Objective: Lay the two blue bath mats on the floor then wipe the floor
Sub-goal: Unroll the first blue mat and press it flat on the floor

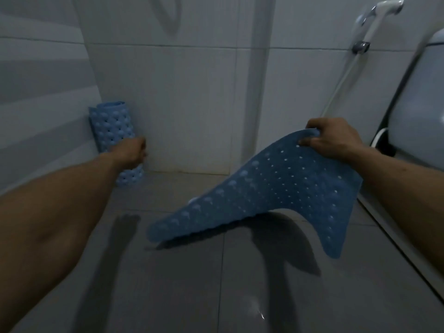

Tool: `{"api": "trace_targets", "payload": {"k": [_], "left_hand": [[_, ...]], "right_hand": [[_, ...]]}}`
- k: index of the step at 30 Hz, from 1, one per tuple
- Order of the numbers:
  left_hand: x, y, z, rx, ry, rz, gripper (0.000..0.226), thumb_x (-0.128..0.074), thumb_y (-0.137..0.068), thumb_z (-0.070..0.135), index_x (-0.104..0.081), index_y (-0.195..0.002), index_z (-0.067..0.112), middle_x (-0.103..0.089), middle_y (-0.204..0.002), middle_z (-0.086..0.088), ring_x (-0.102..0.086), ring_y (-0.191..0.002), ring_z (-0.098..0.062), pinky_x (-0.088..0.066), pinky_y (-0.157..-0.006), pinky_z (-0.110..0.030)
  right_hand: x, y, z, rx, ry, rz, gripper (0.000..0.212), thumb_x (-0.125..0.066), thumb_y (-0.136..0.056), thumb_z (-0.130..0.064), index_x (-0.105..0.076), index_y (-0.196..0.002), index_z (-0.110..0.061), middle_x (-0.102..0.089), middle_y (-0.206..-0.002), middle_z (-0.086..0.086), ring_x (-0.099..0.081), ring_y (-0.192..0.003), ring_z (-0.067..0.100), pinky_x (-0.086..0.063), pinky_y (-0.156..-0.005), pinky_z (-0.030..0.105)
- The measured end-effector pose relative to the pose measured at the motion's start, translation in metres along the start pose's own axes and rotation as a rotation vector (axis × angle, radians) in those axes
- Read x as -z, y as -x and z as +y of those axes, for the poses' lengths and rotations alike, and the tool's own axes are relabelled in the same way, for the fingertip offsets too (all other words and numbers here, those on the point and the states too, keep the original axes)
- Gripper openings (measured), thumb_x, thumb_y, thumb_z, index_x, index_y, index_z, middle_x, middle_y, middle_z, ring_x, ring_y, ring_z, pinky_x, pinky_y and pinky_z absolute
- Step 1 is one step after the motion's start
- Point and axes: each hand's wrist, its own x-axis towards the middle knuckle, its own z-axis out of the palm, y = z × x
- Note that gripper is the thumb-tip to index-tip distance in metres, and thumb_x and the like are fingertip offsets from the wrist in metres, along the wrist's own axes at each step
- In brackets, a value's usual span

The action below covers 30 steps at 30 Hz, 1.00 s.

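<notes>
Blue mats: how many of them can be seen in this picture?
2. A rolled mat stands by the wall, gripped by the left hand. An open mat hangs from the right hand above the floor.

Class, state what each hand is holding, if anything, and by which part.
The left hand grips the rolled mat around its lower half. The right hand pinches the unrolled mat by its top edge.

Both arms outstretched, fingers (310, 141) curled.
</notes>
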Motion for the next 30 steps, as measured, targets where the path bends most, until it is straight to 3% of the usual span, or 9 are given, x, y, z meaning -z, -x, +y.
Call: {"api": "trace_targets", "payload": {"k": [2,5,9,12,15,17,20,26,30], "left_hand": [[-0.001,0.017,0.003,-0.019,0.036,-0.198,0.044,-0.063,-0.091,0.038,-0.055,-0.117,0.003,-0.063,-0.12,-0.02,-0.058,-0.103,-0.031,-0.046,-0.095,-0.039],[-0.026,0.07,0.049,0.002,0.015,-0.758,0.124,-0.063,-0.056,0.086,-0.022,-0.152,0.02,-0.036,-0.154,-0.007,-0.039,-0.138,-0.026,-0.029,-0.115,-0.041],[-0.077,0.111,0.146,-0.085,0.494,-1.139,0.134,-0.07,-0.044,0.085,-0.014,-0.154,0.033,-0.016,-0.163,-0.001,-0.023,-0.147,-0.025,-0.021,-0.119,-0.049],[-0.089,0.124,0.213,-0.263,0.752,-1.031,0.107,-0.077,-0.059,0.07,-0.033,-0.149,0.031,-0.04,-0.153,0.004,-0.04,-0.138,-0.021,-0.028,-0.117,-0.048],[-0.102,0.122,0.234,-0.172,0.815,-0.75,0.074,-0.088,-0.059,0.046,-0.06,-0.124,0.022,-0.064,-0.125,0.002,-0.06,-0.113,-0.021,-0.047,-0.104,-0.044],[-0.113,0.118,0.223,-0.101,0.768,-0.652,0.051,-0.087,-0.064,0.029,-0.064,-0.109,0.019,-0.068,-0.112,-0.002,-0.064,-0.101,-0.024,-0.053,-0.093,-0.041],[-0.125,0.118,0.194,-0.05,0.722,-0.604,0.042,-0.079,-0.075,0.015,-0.061,-0.112,0.013,-0.067,-0.105,-0.004,-0.064,-0.093,-0.023,-0.054,-0.078,-0.033],[-0.087,0.094,0.145,0.177,0.705,-0.374,0.051,-0.078,-0.078,0.039,-0.065,-0.113,0.003,-0.07,-0.107,-0.014,-0.067,-0.093,-0.031,-0.055,-0.09,-0.046],[-0.006,0.062,0.115,0.138,0.56,-0.463,0.062,-0.087,-0.06,0.052,-0.066,-0.1,0.009,-0.072,-0.093,-0.009,-0.07,-0.082,-0.029,-0.059,-0.078,-0.043]], "right_hand": [[0.006,0.004,-0.002,0.039,-0.008,-0.082,0.022,-0.077,-0.077,-0.047,-0.065,-0.088,-0.032,-0.065,-0.095,0.001,-0.058,-0.091,0.024,-0.045,-0.078,0.035],[0.008,0.004,-0.017,0.104,0.019,-0.178,0.024,-0.08,-0.076,-0.041,-0.071,-0.091,-0.025,-0.065,-0.092,0.003,-0.06,-0.093,0.025,-0.042,-0.078,0.032],[0.004,-0.011,-0.026,0.029,-0.01,-0.162,0.046,-0.083,-0.074,-0.04,-0.072,-0.109,-0.011,-0.066,-0.104,0.009,-0.06,-0.099,0.027,-0.038,-0.083,0.027],[0.011,-0.017,-0.03,-0.053,-0.062,-0.115,0.043,-0.084,-0.07,-0.039,-0.075,-0.102,-0.011,-0.067,-0.098,0.009,-0.058,-0.09,0.022,-0.039,-0.079,0.026],[0.018,-0.017,-0.031,-0.086,-0.118,-0.048,0.038,-0.086,-0.068,-0.038,-0.075,-0.094,-0.012,-0.067,-0.091,0.008,-0.059,-0.083,0.02,-0.043,-0.075,0.027],[0.023,-0.017,-0.029,-0.107,-0.156,0.01,0.036,-0.085,-0.067,-0.038,-0.076,-0.088,-0.011,-0.069,-0.087,0.009,-0.06,-0.077,0.02,-0.046,-0.07,0.03],[0.032,-0.016,-0.019,-0.173,-0.231,0.088,0.034,-0.085,-0.069,-0.038,-0.076,-0.089,-0.012,-0.068,-0.086,0.008,-0.06,-0.074,0.018,-0.053,-0.071,0.036],[0.041,-0.018,0.006,-0.254,-0.17,0.11,0.039,-0.086,-0.068,-0.044,-0.074,-0.095,-0.017,-0.068,-0.094,0.005,-0.063,-0.087,0.023,-0.055,-0.083,0.041],[0.048,-0.025,0.012,-0.256,0.006,-0.02,0.068,-0.086,-0.066,-0.049,-0.07,-0.115,-0.005,-0.067,-0.118,0.017,-0.062,-0.104,0.032,-0.05,-0.092,0.04]]}}
